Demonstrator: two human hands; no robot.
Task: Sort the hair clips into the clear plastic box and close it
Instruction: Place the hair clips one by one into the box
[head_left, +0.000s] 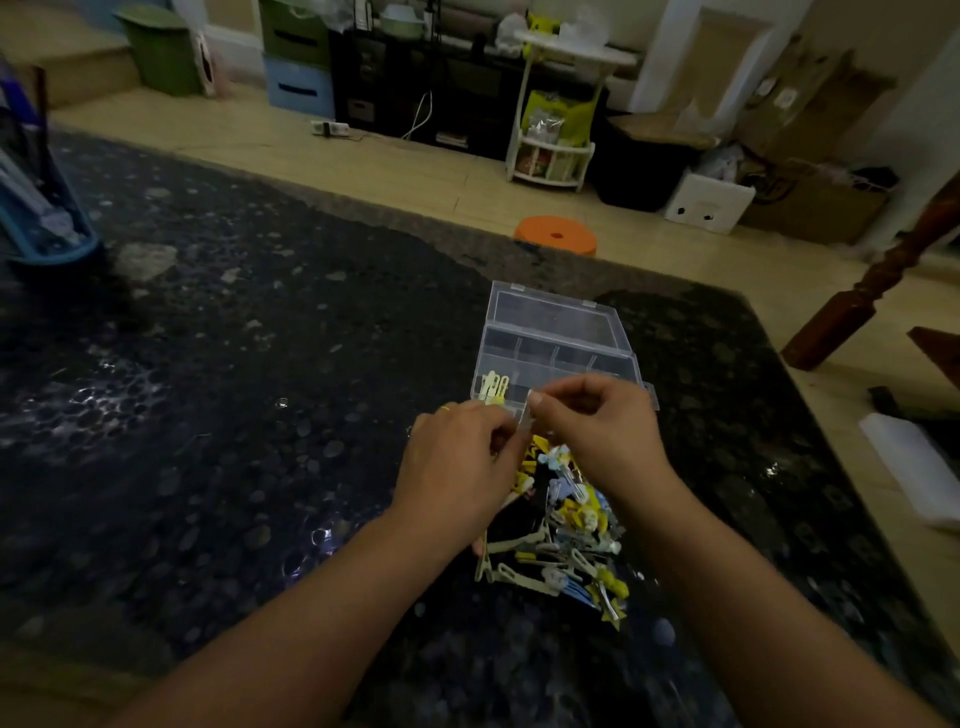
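Hair clips (563, 525), too many and tangled to count, lie heaped on the dark desk (234, 415) just before one clear plastic box (556, 338), lid open, a few pale clips (493, 389) inside. Left hand (457, 467) and right hand (597, 431) together pinch one small clip (527, 421). No writing is legible.

1. One head-worn wide-angle camera is looking forward and down, from above and behind the clear plastic box (556, 343).
2. It is sitting near the box; both forearms are entering from the bottom edge.
3. Beyond the box, it is taking in the dark surface (234, 364) and the floor (415, 161).
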